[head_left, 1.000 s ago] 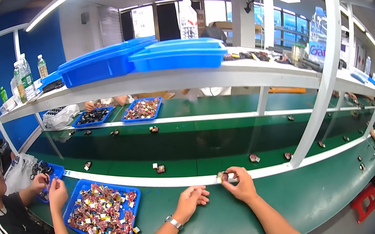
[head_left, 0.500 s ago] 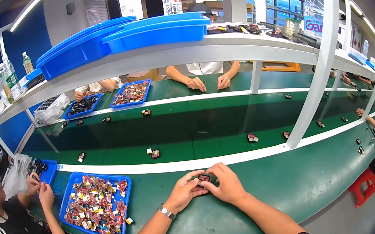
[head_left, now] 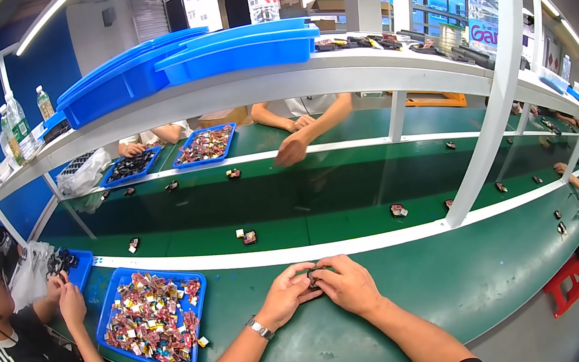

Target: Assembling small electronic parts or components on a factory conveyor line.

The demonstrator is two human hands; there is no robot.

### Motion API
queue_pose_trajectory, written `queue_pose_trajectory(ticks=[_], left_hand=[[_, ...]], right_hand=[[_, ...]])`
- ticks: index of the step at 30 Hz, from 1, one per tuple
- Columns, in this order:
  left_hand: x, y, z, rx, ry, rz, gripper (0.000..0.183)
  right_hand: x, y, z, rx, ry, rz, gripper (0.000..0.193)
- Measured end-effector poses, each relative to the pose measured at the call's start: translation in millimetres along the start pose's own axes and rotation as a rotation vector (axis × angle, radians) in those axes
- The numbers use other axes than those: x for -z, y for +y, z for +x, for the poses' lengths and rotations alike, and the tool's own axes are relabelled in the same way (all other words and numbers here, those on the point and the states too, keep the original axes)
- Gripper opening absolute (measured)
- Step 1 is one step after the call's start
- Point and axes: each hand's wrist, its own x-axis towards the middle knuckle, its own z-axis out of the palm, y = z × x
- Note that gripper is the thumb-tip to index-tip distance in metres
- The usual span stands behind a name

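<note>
Both hands meet over the green bench in front of me, around a small black-cased part (head_left: pixel 312 279). My left hand (head_left: pixel 286 300) wears a metal-banded watch (head_left: pixel 259 328) at the wrist, and its thumb and fingers close on the part from the left. From the right, my right hand (head_left: pixel 351 286) pinches the same part with thumb and curled forefinger. Most of the piece is covered by the fingers, so its face cannot be made out. To the left of my hands lies a blue tray (head_left: pixel 203 306) heaped with small reddish circuit boards (head_left: pixel 149 322) bearing white and yellow bits.
Beyond a white rail (head_left: pixel 300 252), a dark green belt (head_left: pixel 334 182) carries scattered small parts (head_left: pixel 249 238). Blue trays (head_left: pixel 233 53) and bottles stand on the white shelf (head_left: pixel 253 85) above. A co-worker (head_left: pixel 38 353) sits at left; a shelf post (head_left: pixel 484 107) rises at right.
The part between my hands has turned, and its reddish face no longer shows as my right fingers close over it. Across the belt, a co-worker's hand has swung out over the far rail.
</note>
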Motion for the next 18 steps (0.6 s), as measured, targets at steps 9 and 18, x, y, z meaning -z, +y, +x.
queue_pose_trajectory(ticks=[9,18], left_hand=[[2.0,-1.0,1.1,0.033,0.010,0.026,0.029],[8.7,-3.5,2.7,-0.025,-0.108,0.027,0.031]], right_hand=[[2.5,18.5,-1.4,-0.021,-0.160,0.106,0.017],[0.3,16.4,-2.8,-0.149,-0.148,0.275,0.011]])
